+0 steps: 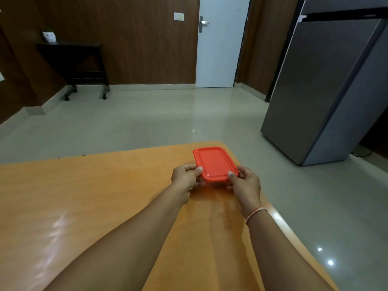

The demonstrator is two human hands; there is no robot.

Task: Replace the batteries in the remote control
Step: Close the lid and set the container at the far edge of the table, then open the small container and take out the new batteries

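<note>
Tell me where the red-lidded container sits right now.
In the head view, the rectangular red-lidded plastic container sits near the far right corner of the orange wooden table, held between left hand and right hand.

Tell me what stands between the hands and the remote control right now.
No remote control or batteries are visible. Both the left hand and right hand grip a closed container with an orange lid on the wooden table. Its contents are hidden; if they are inside, the lid is the barrier.

Dim indoor light; glare is streaking the bench (63, 223) left of the hands; edges are bowing; slight softness throughout.
</note>
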